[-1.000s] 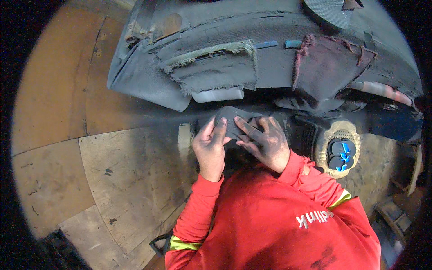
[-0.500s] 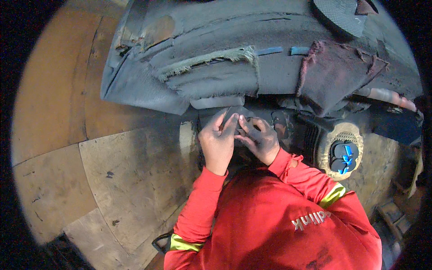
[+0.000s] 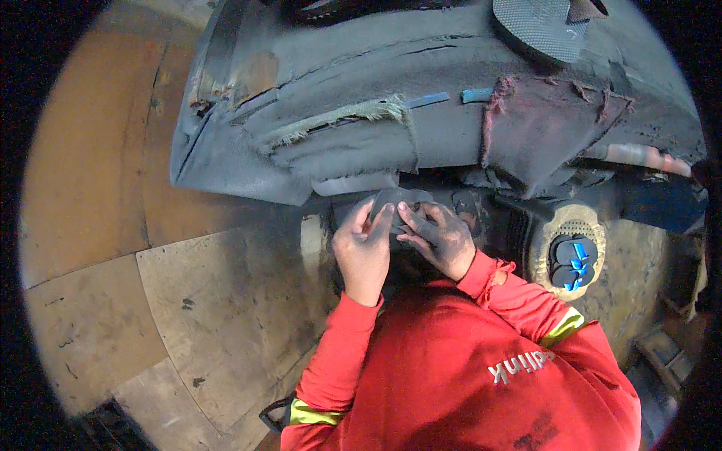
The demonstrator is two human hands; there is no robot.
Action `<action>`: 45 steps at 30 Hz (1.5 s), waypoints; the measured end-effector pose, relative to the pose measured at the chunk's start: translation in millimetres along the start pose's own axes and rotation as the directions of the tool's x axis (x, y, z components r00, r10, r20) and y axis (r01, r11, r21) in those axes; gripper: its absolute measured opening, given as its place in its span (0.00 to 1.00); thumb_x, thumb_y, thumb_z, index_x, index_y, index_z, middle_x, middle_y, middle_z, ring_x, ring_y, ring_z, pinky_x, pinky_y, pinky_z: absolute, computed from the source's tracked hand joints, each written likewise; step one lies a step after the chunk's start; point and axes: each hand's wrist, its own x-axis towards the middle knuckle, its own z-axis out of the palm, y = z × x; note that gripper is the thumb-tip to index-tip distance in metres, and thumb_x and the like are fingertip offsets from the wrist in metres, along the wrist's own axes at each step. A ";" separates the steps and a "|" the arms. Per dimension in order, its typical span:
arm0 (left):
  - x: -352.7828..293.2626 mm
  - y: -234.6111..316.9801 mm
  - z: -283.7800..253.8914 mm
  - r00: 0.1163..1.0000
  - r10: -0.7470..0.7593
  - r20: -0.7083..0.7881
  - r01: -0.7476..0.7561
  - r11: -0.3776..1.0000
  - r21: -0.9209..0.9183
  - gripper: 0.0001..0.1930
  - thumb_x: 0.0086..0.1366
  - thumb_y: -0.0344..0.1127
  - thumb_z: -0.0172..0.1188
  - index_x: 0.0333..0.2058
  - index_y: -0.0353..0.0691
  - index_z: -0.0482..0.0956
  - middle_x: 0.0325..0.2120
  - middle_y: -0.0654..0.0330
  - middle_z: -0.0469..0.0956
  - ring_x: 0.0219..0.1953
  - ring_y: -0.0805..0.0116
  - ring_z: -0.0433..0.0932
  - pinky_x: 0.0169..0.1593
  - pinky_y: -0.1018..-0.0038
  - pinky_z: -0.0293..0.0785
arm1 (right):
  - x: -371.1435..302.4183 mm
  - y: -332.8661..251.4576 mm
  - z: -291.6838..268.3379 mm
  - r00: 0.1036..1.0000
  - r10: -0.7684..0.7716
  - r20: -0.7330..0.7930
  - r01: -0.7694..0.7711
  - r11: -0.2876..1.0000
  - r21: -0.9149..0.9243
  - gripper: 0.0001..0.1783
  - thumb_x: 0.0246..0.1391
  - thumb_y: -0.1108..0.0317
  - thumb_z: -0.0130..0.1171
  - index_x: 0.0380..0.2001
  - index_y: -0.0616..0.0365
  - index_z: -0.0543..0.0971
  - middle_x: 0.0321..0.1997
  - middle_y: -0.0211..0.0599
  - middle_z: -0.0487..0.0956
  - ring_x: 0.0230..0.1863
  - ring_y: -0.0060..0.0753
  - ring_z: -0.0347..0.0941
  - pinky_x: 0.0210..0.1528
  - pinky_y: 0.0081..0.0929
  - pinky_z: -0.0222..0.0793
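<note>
In front of my chest, at the edge of the grey-dusted machine cover, I hold a dark grey flip-flop sole point(image 3: 394, 197). My left hand point(image 3: 362, 254) is closed on its left side, thumb pressed on the near face. My right hand point(image 3: 445, 242) grips the right side, thumb beside the other thumb and fingers bent. Both hands are smudged dark. Much of the sole is hidden behind the fingers.
The worn, cloth-patched cover point(image 3: 444, 143) spans the far side, with a dark textured sole point(image 3: 538, 34) on it. At right, a tan-rimmed basket point(image 3: 583, 216) holds black flip-flop pieces with blue straps point(image 3: 575, 263). Brown boards point(image 3: 226, 293) lie at left.
The sole now shows more of its dark face above my thumbs. My hands have shifted slightly nearer to me, and the view has tilted a little toward the far side.
</note>
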 end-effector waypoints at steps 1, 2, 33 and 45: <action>2.7 -1.5 2.0 0.999 -0.018 0.031 0.015 0.997 0.075 0.15 0.62 0.33 0.66 0.42 0.26 0.82 0.35 0.57 0.83 0.37 0.72 0.78 0.44 0.73 0.74 | -1.3 1.1 0.2 0.999 0.041 0.033 -0.041 0.999 -0.009 0.35 0.49 0.63 0.68 0.63 0.41 0.73 0.41 0.42 0.75 0.39 0.47 0.74 0.40 0.38 0.73; 5.5 -2.7 2.4 0.997 -0.039 0.062 0.035 0.998 0.060 0.15 0.62 0.33 0.66 0.42 0.27 0.82 0.36 0.57 0.83 0.37 0.72 0.78 0.43 0.73 0.74 | -1.7 2.5 -1.8 0.996 0.063 0.064 -0.063 0.998 -0.014 0.35 0.50 0.63 0.67 0.63 0.38 0.72 0.39 0.41 0.74 0.37 0.47 0.74 0.38 0.39 0.73; -102.5 30.3 -81.3 0.951 -0.189 -0.244 0.101 0.938 -0.333 0.16 0.62 0.27 0.66 0.48 0.34 0.74 0.42 0.56 0.80 0.42 0.69 0.80 0.44 0.72 0.79 | 53.6 -64.2 -52.8 0.817 -0.462 0.345 0.494 0.869 -0.006 0.38 0.51 0.74 0.52 0.65 0.27 0.68 0.47 0.47 0.74 0.47 0.46 0.76 0.35 0.31 0.80; -122.5 23.3 -74.9 0.979 -0.190 0.068 0.185 0.704 -0.686 0.25 0.65 0.26 0.61 0.59 0.30 0.64 0.47 0.53 0.77 0.47 0.67 0.79 0.52 0.68 0.79 | 46.1 -82.2 -87.6 0.790 -0.580 0.199 0.581 0.812 0.060 0.31 0.48 0.70 0.58 0.59 0.48 0.75 0.56 0.53 0.73 0.59 0.56 0.71 0.62 0.44 0.70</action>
